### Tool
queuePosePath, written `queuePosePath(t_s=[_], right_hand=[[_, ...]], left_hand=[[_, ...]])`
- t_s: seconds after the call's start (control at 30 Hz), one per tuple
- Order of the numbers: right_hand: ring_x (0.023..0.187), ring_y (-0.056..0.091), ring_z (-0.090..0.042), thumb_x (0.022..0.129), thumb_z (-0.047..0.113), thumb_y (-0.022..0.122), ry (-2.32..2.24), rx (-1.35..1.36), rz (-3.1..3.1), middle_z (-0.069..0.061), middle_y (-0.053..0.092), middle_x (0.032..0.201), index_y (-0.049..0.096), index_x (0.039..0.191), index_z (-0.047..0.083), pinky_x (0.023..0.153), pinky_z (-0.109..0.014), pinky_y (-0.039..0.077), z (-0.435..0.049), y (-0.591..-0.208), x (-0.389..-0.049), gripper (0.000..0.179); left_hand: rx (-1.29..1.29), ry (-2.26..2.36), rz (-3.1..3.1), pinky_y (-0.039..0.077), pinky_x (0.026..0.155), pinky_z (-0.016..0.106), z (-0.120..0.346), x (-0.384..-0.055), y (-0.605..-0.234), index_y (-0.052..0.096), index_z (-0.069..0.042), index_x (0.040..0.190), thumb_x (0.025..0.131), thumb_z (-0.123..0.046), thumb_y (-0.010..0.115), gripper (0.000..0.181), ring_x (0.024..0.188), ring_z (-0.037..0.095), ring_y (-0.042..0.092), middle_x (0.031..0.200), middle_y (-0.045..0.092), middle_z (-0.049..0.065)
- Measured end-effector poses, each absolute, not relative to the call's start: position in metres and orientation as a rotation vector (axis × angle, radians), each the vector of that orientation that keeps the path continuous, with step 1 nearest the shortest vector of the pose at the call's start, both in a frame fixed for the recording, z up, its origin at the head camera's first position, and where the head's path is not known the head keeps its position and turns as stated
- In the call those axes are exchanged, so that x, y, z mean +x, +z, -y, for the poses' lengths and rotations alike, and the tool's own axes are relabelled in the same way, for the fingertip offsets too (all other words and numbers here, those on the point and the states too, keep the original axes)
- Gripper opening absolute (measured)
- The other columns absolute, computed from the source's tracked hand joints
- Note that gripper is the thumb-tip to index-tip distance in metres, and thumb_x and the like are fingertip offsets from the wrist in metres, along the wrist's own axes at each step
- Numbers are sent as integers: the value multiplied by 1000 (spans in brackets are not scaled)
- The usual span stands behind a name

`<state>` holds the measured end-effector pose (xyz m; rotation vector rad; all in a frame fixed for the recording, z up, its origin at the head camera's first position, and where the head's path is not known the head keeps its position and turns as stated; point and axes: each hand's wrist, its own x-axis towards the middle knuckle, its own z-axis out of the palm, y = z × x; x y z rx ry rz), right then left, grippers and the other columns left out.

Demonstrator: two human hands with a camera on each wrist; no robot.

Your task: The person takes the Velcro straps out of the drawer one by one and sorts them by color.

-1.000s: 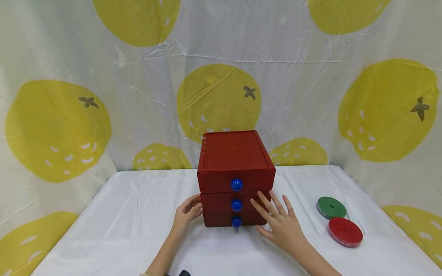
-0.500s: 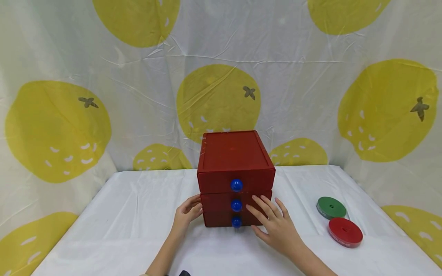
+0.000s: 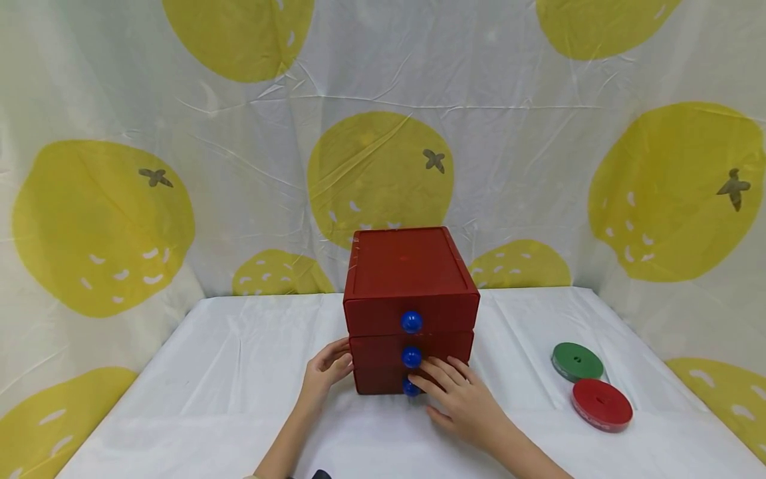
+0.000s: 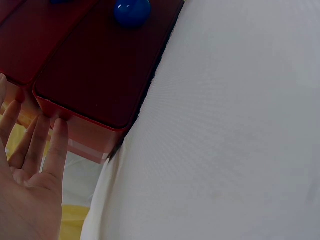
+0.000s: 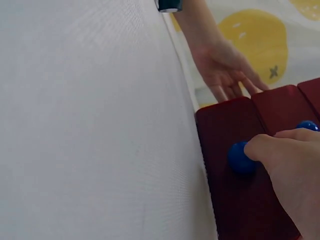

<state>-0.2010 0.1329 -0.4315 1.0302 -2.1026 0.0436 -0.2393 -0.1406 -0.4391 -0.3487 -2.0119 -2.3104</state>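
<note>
Drawer unit [image 3: 409, 263] on tbl [image 3: 239, 372], backdrop [image 3: 383, 80] behind. L hand [image 3: 326, 366] at unit's L side, R hand [image 3: 463, 402] in front by btm knob [image 3: 410, 388]. Off to R: rear disc [image 3: 577, 362], w/ front disc [image 3: 602, 404] just before it.

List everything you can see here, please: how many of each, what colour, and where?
Cabinet: one, red, middle of the table.
Knobs: three, blue, one above another on the cabinet's front.
Green disc: one, green, right of the cabinet.
Red disc: one, red, just nearer the person than the green one.
Cloth: one, white, over the table.
Backdrop: white with yellow fruit print, behind and at both sides.
Dark object: one, black, bottom edge beside the left forearm; mostly cut off.
Left hand: one, bare, at the cabinet's left side.
Right hand: one, bare, fingers at the lowest knob.
</note>
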Motion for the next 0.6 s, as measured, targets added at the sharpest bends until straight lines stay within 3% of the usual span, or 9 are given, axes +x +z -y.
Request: queuePosePath(t_s=[0.2, 0.6], right_hand=[[114, 50, -18, 66, 35, 75, 5, 1088, 2123, 2, 56, 122, 58, 117, 22, 94, -35, 39, -129, -435, -202, 56], [102, 55, -15, 62, 26, 81, 40, 1161, 2132, -1, 57, 114, 57, 115, 16, 84, -26, 48, -121, -442, -206, 59]], left_hand=[[-388, -2293, 2010, 52, 82, 27, 141, -240, -439, 50, 3, 123, 88, -5, 54, 36, 97, 6, 62, 103, 64, -6], [-404, -2318, 2007, 52, 82, 27, 141, -241, -439, 48, 5, 124, 89, -4, 53, 37, 97, 6, 61, 103, 64, -7]])
